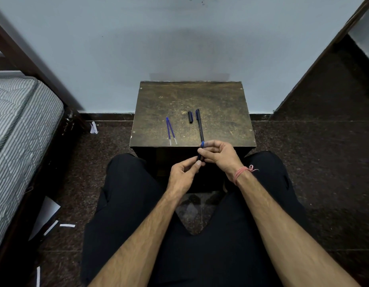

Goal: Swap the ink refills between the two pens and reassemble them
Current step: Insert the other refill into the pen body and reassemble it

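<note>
1. Two bare hands meet just past the near edge of the small wooden table point(158, 104), both forearms reaching in from 6 o'clock over black trousers point(125, 195).
2. The right hand point(219, 155), a pink thread point(242, 171) tied at its wrist, curls its fingers around the upper part of a dark blue pen body point(200, 151), a blue tip showing above the forefinger.
3. The left hand point(182, 176) pinches the same pen body's lower end between thumb and forefinger, palm turned inward.
4. At 12 o'clock from the hands, a second dark pen barrel point(199, 125) lies on the table, with a short black cap point(190, 117) just beside it at 10 o'clock.
5. At 10 o'clock from the hands, two blue ink refills point(171, 131) lie on the table, touching at their far ends and spreading apart toward the person.
6. A mattress point(20, 125) sits at 9 o'clock.
</note>
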Motion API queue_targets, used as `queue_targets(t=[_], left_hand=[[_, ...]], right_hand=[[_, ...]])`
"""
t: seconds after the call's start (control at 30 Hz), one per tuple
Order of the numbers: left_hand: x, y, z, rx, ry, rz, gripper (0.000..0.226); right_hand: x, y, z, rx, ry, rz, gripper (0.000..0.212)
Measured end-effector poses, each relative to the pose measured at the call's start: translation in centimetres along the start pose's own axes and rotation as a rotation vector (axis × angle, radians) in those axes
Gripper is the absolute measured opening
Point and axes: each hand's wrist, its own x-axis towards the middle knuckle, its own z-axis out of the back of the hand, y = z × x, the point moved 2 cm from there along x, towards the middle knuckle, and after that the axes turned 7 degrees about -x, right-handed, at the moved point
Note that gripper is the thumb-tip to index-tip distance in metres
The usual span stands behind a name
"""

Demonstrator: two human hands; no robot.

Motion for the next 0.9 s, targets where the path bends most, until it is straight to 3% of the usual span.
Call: queue_targets(t=[0.23, 0.33, 0.5, 0.63, 0.73, 0.9], left_hand=[[-0.12, -0.25, 0.10, -0.016, 0.002, 0.025, 0.030], [-0.35, -0.17, 0.12, -0.015, 0.012, 0.063, 0.035], [-0.70, -0.06, -0.28, -0.034, 0.050, 0.083, 0.040], [-0.64, -0.18, -0.19, -0.104, 0.052, 0.090, 0.026], [-0.58, -0.31, -0.25, -0.110, 0.047, 0.096, 0.028], [-0.69, -0.63, -0.45, -0.118, 0.074, 0.087, 0.031]], right_hand=[[0.14, -0.06, -0.21, 0.147, 0.037, -0.013, 0.029], [0.01, -0.23, -0.30, 0.088, 0.085, 0.005, 0.025], [-0.22, -0.54, -0.43, 0.040, -0.050, -0.019, 0.027], [-0.25, -0.68, -0.95, 0.233, 0.014, -0.105, 0.029], [-0.42, -0.78, -0.92, 0.206, 0.063, -0.079, 0.025], [-0.69, -0.76, -0.89, 0.240, -0.019, -0.057, 0.023]])
